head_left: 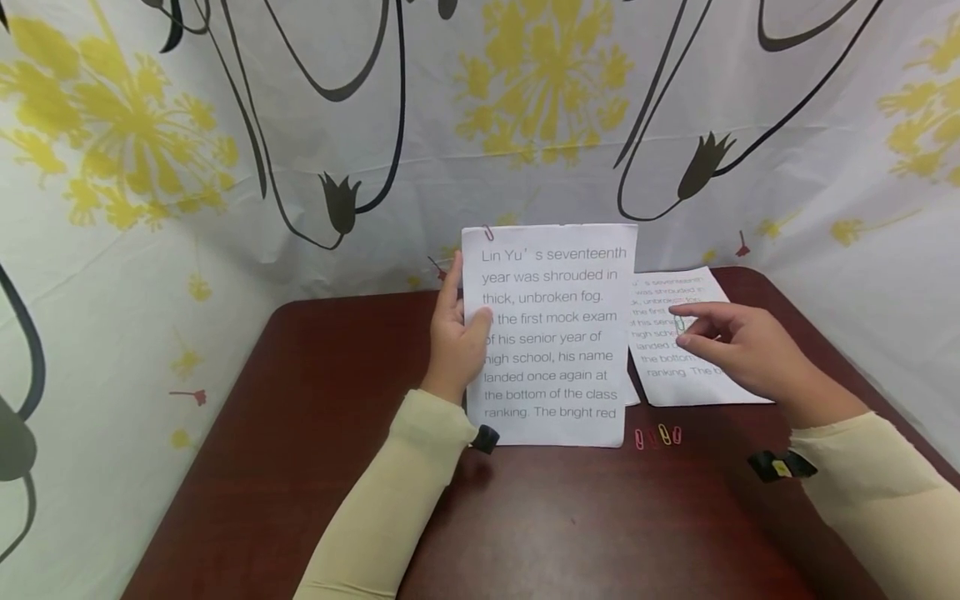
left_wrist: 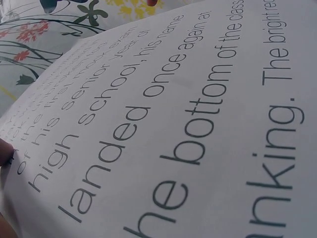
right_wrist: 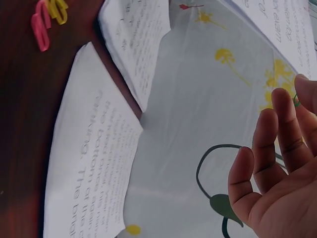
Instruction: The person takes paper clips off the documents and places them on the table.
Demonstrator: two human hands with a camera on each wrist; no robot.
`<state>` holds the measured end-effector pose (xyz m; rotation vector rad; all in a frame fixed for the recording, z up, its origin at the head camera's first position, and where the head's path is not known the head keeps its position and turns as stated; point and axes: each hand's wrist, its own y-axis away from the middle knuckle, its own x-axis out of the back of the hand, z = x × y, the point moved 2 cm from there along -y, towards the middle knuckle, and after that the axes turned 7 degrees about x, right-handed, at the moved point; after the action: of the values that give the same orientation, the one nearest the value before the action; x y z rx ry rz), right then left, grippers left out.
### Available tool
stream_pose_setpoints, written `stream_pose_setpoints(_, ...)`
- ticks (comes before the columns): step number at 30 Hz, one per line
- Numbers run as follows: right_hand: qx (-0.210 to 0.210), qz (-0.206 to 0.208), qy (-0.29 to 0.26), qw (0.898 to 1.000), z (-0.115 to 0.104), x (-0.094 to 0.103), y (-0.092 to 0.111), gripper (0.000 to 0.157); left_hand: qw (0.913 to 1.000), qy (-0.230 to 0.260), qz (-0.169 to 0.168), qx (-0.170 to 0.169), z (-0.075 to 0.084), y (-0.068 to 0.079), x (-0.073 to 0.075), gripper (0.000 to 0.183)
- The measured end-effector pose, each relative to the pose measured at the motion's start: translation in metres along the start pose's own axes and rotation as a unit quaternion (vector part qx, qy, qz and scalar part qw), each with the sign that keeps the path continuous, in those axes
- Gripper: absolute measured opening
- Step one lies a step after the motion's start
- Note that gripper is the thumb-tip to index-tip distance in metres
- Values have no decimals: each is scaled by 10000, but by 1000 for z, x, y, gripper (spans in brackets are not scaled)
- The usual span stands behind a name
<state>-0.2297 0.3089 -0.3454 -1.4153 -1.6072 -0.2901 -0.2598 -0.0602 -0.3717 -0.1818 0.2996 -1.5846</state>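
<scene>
My left hand (head_left: 459, 342) grips the left edge of a printed sheaf of paper (head_left: 555, 333) held upright above the table, thumb on the front. A reddish paper clip (head_left: 488, 233) sits on its top edge near the left corner. In the left wrist view the sheaf (left_wrist: 163, 129) fills most of the picture, with only a bit of thumb (left_wrist: 6, 151) at the left. To the right of the sheaf, my right hand (head_left: 738, 346) pinches a green paper clip (head_left: 679, 323) between thumb and index finger. The right wrist view shows that hand (right_wrist: 285, 163) with its other fingers loosely bent.
Another printed stack (head_left: 693, 367) lies on the dark red table (head_left: 570, 525) under the right hand. Part of a further stack (right_wrist: 136, 44) shows beside it in the right wrist view. Several pink, red and yellow paper clips (head_left: 664, 433) lie in front. A patterned cloth (head_left: 420, 167) hangs behind.
</scene>
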Motion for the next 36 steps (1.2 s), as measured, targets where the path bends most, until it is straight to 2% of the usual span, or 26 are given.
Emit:
stream_pose_setpoints(16, 11, -92, 63, 9999, 15, -1, 30, 39, 10000, 17, -24, -16, 2, 0, 0, 89)
stream_pose_setpoints(23, -152, -402, 114, 9990, 17, -4, 39, 38, 10000, 23, -19, -34, 2, 0, 1, 90)
stream_pose_setpoints(36, -37, -616, 23, 9981, 25, -15, 56, 38, 10000, 85, -15, 42, 1, -1, 0, 89)
